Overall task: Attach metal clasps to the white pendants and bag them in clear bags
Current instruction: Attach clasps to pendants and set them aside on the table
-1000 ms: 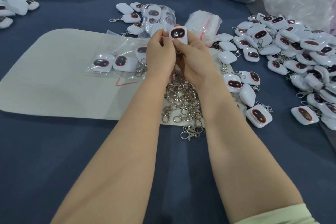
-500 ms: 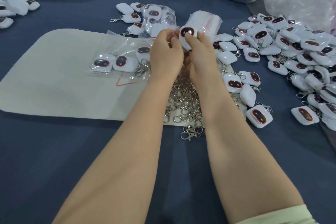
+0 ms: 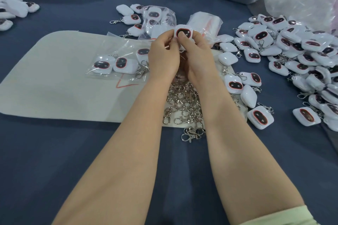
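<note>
Left grip pinching the left edge of one white pendant between thumb and forefinger, raised above a pale mat on the blue worktop. Right grip closed on the same pendant from the other side, thumb pressed on its dark, red-rimmed face. No clasp visible in either grip; any ring or hook hidden behind the fingers, so unclear whether one is fitted yet. Left of the hands, a clear bag lying on the mat with pendants and clasps inside. Below the wrists, a heap of loose metal clasps. Far right, a large pile of pendants. Likely step: fitting a clasp to the held pendant. Best done by steadying the pendant with the left fingers, turning whichever end takes the clasp toward the right fingertips, and threading the ring fully through before letting go, all over the mat in case of a drop. Both forearms stretched forward and angled inward, wrists close together, backs of the hands toward the camera.
</note>
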